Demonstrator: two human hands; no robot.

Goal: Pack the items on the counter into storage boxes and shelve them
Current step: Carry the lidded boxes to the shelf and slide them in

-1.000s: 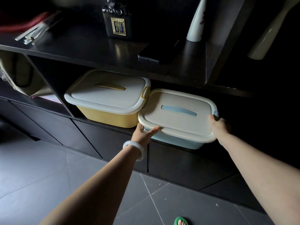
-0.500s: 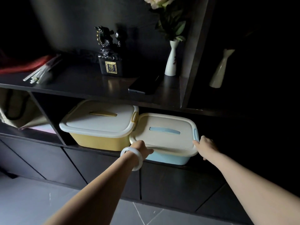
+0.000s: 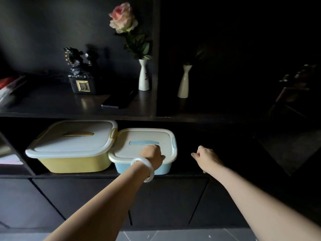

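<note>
Blue plastic storage box with cream lid: centre frame, on lower shelf, touching yellow plastic box. Left hand rests curled on its front rim; right hand loosely curled, holding nothing, in dark open room rightward.

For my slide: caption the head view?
Left hand on shelved blue box's lid, beside yellow box; right hand off.

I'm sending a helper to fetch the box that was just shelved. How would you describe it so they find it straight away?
Look at the dark shelf unit, in the low compartment under the ledge with the rose vase. Two lidded boxes sit side by side there; take the right one, the blue box, under the left hand. Its neighbour, the yellow box, has a yellow base and handle.
</note>
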